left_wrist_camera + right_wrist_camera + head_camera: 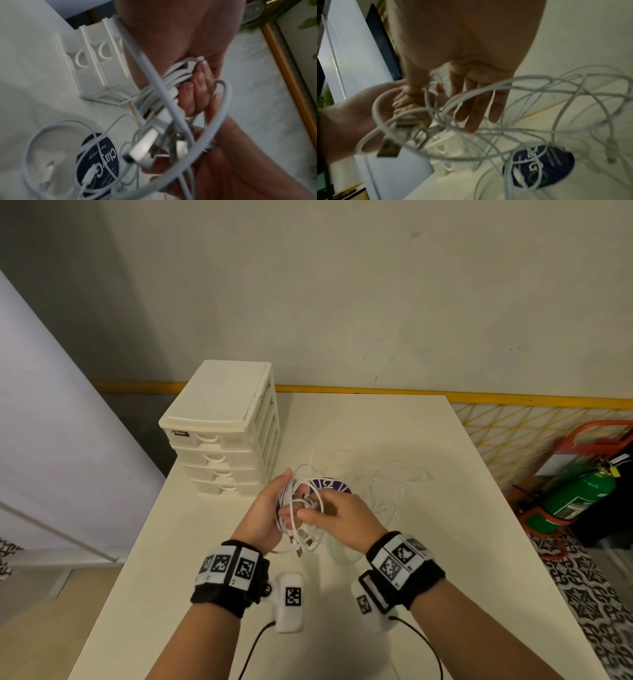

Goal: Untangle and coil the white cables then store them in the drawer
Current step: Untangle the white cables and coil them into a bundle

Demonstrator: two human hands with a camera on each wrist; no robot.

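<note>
A bundle of white cables [289,501] is gripped in the left hand [263,517]; whether the right hand [344,520] pinches a strand cannot be determined. Loose lengths [394,484] are trailed rightward across the table [445,559], nearer the right hand.

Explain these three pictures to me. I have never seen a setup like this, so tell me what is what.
There is no machine here: these are a person's two bare hands. The wide picture comes from a camera worn on the head, looking down. The other two come from cameras strapped to each wrist, looking along the hand, so they are close and blurry. The patterned band on each wrist is part of the rig.

On the white table stand a small drawer unit with its drawers closed, a round dark label and a tangle of loose cables.

The left hand grips a partly coiled bundle of white cables, fingers curled round it. The right hand appears to pinch a loop of that bundle, its other fingers straight.
</note>
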